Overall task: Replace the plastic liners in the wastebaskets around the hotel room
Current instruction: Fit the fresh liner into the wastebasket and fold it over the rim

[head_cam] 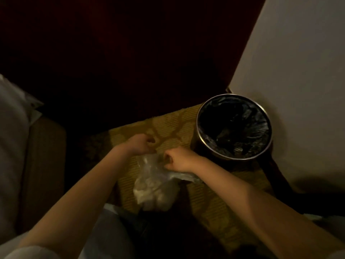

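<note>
**Item: used liner bag.** Translucent plastic, lumpy with pale crumpled contents. It hangs over the patterned carpet just below your hands. Its neck is up at your fingers and its bulk sags back toward your body, so the long axis runs from hands to lap.

**Right hand.** The fingers are curled tight and pinch the gathered plastic at the neck. The forearm lies across the bag's right shoulder.

**Left hand.** The fingers are curled just above the bag's upper edge. In this dim light you cannot tell whether they have hold of any plastic.

**Wastebasket.** Round and metal-rimmed, it stands upright against the wall, to the right of the bag and apart from it. Your right hand is the nearer one. A glossy liner already sits inside.

**Judgement.** The neck looks ready for knotting, with both hands at its mouth.
</note>
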Available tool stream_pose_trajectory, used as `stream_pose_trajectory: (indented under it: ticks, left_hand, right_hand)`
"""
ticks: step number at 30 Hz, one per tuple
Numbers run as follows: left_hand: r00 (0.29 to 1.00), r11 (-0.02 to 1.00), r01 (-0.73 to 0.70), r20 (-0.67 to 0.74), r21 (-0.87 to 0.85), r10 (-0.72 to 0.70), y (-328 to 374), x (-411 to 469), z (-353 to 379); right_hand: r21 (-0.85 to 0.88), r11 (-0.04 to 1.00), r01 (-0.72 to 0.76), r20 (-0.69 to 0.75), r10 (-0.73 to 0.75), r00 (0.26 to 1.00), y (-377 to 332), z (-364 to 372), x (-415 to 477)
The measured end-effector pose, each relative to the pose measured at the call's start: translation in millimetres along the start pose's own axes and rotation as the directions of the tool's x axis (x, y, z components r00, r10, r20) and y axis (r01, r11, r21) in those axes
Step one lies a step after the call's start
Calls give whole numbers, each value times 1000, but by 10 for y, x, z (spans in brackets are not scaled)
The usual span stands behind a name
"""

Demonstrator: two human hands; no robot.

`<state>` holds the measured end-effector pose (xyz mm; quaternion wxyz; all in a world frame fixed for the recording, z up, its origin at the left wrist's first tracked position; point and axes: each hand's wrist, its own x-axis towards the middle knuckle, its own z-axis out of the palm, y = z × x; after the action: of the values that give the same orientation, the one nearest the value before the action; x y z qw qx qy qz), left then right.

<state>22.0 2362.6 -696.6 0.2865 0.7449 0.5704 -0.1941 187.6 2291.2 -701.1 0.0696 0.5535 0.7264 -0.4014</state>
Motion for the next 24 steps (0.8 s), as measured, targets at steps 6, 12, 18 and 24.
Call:
stream_pose_trajectory:
  ticks: [6, 12, 18, 24]
  left_hand:
    - [952, 995, 91, 289, 38, -99, -195, -110, 546]
    - [991, 998, 54, 123, 33, -57, -194, -72, 541]
    - [992, 992, 123, 33, -9, -122, -11, -368, 75]
    - [994, 994, 103, 29, -22, -102, 327, -1030, -813]
  right_hand:
    - [-184, 969, -162, 219, 201, 955, 136, 424, 85]
    - [-79, 953, -293, 184, 302, 935, 237, 485, 152]
    - [113, 962, -249, 63, 243, 968, 46, -28, -115]
    - [203, 961, -190, -16, 197, 980, -363, -825, -781]
